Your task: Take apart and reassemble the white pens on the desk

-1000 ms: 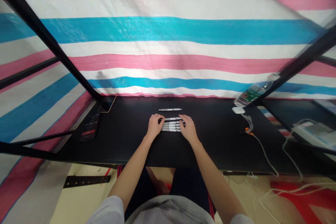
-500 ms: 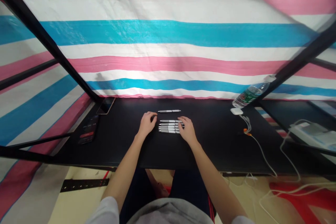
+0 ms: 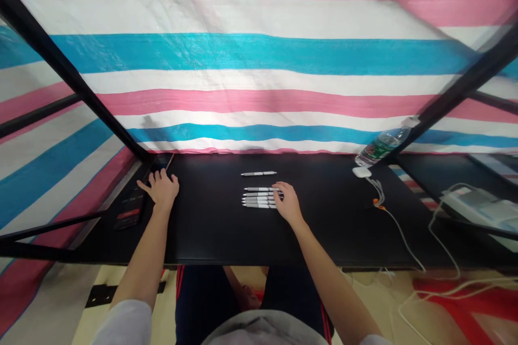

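My left hand (image 3: 162,187) is at the far left of the black table, fingers spread over the near part of a phone (image 3: 163,160); whether it touches the phone I cannot tell. A second phone (image 3: 130,210) with a lit screen lies just nearer to me. My right hand (image 3: 288,202) rests with loosely curved, parted fingers at the right ends of several white-and-grey pens (image 3: 259,199), covering those ends. The pens lie side by side in a stack of parallel rows. One more pen (image 3: 259,173) lies apart, farther back.
A clear water bottle (image 3: 380,148) stands at the back right, tilted in view, near a white charger (image 3: 361,172) with cables (image 3: 400,232). Black frame bars (image 3: 84,91) border the table (image 3: 218,226) on both sides. Striped sheeting (image 3: 243,54) hangs behind.
My left hand has moved left from beside the pens to the phone at the back left. My right hand stays at the pens' right ends. The view has shifted slightly.
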Available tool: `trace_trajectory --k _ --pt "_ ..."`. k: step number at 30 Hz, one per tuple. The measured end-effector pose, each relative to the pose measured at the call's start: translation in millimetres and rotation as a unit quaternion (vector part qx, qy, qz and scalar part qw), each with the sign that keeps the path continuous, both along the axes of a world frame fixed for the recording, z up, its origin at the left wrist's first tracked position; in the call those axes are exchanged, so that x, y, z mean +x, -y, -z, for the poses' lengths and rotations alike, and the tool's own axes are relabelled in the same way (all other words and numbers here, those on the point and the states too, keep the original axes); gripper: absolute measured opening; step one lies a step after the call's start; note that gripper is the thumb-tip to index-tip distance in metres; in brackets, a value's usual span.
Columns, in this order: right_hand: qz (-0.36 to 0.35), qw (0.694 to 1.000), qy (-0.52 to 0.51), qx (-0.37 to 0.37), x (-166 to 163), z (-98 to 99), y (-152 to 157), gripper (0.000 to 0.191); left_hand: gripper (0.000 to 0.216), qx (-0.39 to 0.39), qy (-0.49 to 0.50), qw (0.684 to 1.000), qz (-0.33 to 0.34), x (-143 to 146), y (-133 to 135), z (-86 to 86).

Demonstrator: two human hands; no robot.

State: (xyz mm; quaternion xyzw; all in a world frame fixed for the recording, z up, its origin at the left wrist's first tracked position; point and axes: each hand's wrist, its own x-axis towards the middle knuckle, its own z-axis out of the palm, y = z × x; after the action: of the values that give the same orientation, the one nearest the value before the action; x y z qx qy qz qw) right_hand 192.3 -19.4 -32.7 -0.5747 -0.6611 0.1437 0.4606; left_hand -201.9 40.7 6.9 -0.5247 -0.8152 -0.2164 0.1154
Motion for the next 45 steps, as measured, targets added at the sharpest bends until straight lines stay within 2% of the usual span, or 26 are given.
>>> trace_trajectory --k 4,12,25,45 --pt "0.000 1.000 -0.005 -0.001 0.2 -1.3 0.8 0.024 0.051 0.025 -0.006 1.000 -0.008 0.7 1.3 1.4" --pt "-0.001 1.000 -0.011 0.001 1.1 -1.1 1.1 0.024 0.056 0.045 0.019 0.995 -0.089 -6.8 3.8 5.8" --pt "0.003 1.000 -0.001 -0.002 1.1 -1.5 1.8 0.024 0.057 -0.001 0.051 0.997 -0.058 -19.8 -5.8 9.4" --pt "0.012 1.000 0.016 0.023 1.4 3.7 -0.6 0.024 0.055 0.028 0.012 0.998 -0.049 -15.1 -2.5 13.2"
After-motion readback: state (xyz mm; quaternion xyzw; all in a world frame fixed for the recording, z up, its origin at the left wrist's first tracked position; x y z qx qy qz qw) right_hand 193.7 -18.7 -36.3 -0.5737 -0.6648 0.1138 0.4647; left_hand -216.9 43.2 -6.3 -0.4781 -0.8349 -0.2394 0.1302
